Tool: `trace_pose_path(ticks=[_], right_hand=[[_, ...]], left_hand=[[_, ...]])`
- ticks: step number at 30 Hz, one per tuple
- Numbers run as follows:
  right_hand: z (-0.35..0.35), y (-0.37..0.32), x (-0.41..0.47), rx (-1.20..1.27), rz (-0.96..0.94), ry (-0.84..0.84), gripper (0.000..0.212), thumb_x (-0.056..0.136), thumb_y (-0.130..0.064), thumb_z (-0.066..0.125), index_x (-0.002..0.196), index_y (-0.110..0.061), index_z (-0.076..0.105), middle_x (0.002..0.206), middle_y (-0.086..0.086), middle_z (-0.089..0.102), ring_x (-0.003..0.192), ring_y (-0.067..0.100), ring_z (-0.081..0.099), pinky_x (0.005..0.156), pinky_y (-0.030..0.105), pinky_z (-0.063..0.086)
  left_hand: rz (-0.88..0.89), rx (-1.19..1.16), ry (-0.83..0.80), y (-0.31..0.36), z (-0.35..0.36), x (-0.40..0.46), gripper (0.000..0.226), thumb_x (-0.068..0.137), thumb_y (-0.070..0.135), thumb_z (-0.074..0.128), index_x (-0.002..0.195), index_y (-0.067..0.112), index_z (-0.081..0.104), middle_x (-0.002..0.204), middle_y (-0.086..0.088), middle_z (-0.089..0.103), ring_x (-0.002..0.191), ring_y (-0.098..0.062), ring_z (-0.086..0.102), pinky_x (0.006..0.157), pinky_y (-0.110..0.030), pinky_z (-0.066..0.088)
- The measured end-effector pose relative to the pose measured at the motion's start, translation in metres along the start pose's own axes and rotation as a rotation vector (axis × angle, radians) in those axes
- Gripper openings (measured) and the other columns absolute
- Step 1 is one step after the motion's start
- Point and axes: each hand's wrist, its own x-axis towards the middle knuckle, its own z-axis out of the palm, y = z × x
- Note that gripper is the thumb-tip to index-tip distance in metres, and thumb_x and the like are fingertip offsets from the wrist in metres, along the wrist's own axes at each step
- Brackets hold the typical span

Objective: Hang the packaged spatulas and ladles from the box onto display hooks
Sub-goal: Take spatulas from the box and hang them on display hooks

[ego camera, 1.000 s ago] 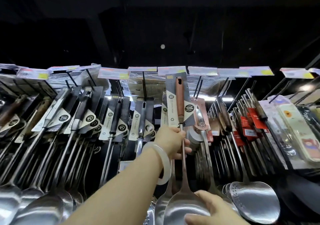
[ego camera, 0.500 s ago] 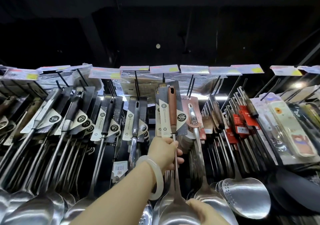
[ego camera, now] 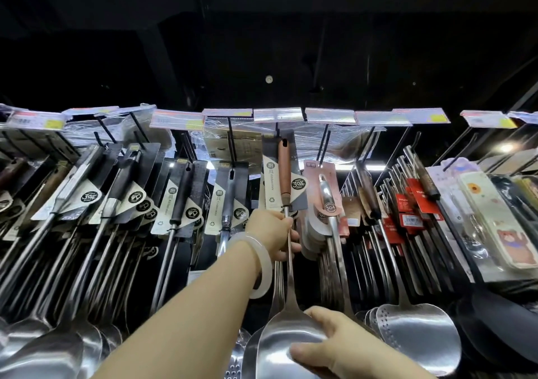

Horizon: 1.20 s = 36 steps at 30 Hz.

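I had the left hand [ego camera: 272, 230] raised to the display, its fingers [ego camera: 286, 249] curled round the steel shaft of one packaged spatula [ego camera: 286, 233], just below its brown wooden handle. A pale bangle [ego camera: 263, 265] sat on that wrist. My right hand [ego camera: 340, 346] was at the near edge, thumb and fingers gripping the spatula's broad steel blade from the right side. The spatula stood nearly upright in the middle of the rack, its grey backing card [ego camera: 272, 180] up against a black display hook [ego camera: 278, 128]; I could not tell whether the card's hole was over the hook.

To the left hung five rows of carded steel utensils that I could count, each several deep, their bowls crowding the near left corner. Just right of the held spatula hung one row on pink cards [ego camera: 321, 186], then rows with red tags [ego camera: 416, 201], and a perforated skimmer [ego camera: 419, 338] at the near right. Far right, one pastel pack [ego camera: 492, 218] hung. A line of clear price-tag holders [ego camera: 278, 115] ran along the top of the hooks, about ten in view.
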Motion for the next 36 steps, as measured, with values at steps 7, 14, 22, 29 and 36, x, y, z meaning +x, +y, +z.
trace_pose_path(ticks=[7, 14, 22, 29, 36], right_hand=[[0.022, 0.017, 0.016, -0.186, 0.096, 0.189, 0.044, 0.076, -0.037, 0.069, 0.109, -0.025, 0.042, 0.095, -0.013, 0.052, 0.089, 0.004, 0.053, 0.073, 0.009, 0.041], [0.038, 0.030, 0.029, -0.348, 0.048, 0.196, 0.058, 0.093, -0.019, 0.042, 0.141, -0.039, 0.016, 0.146, 0.010, 0.036, 0.135, 0.023, 0.035, 0.111, 0.029, 0.025], [0.041, 0.032, 0.040, -0.467, 0.063, 0.157, 0.071, 0.078, -0.022, 0.058, 0.137, -0.042, 0.023, 0.124, 0.003, 0.053, 0.119, 0.017, 0.050, 0.097, 0.020, 0.037], [0.042, 0.039, 0.040, -0.506, 0.097, 0.197, 0.074, 0.074, -0.023, 0.062, 0.137, -0.040, 0.027, 0.118, 0.003, 0.057, 0.108, 0.019, 0.056, 0.088, 0.025, 0.044], [0.046, 0.033, 0.033, -0.538, 0.096, 0.191, 0.080, 0.074, -0.020, 0.060, 0.142, -0.036, 0.021, 0.125, 0.006, 0.048, 0.115, 0.021, 0.050, 0.093, 0.026, 0.043]], left_hand=[[-0.051, -0.044, 0.043, -0.026, 0.001, 0.015, 0.015, 0.096, 0.008, 0.041, 0.084, 0.010, 0.051, 0.065, -0.007, 0.048, 0.050, -0.016, 0.047, 0.038, -0.018, 0.043], [-0.017, 0.090, 0.092, -0.047, 0.000, 0.039, 0.022, 0.095, 0.011, 0.041, 0.076, 0.011, 0.052, 0.061, -0.005, 0.051, 0.042, -0.014, 0.051, 0.038, -0.017, 0.040], [0.004, 0.112, 0.126, -0.071, 0.000, 0.057, 0.025, 0.094, 0.011, 0.044, 0.072, 0.011, 0.057, 0.061, -0.004, 0.055, 0.038, -0.013, 0.055, 0.038, -0.019, 0.045], [0.050, 0.077, 0.126, -0.084, 0.001, 0.061, 0.027, 0.093, 0.010, 0.046, 0.069, 0.010, 0.057, 0.061, -0.004, 0.054, 0.041, -0.013, 0.054, 0.035, -0.016, 0.045], [0.159, 0.188, 0.030, -0.092, -0.008, 0.043, 0.064, 0.082, -0.007, 0.057, 0.137, 0.021, 0.041, 0.071, -0.006, 0.052, 0.058, -0.018, 0.060, 0.057, -0.016, 0.050]])
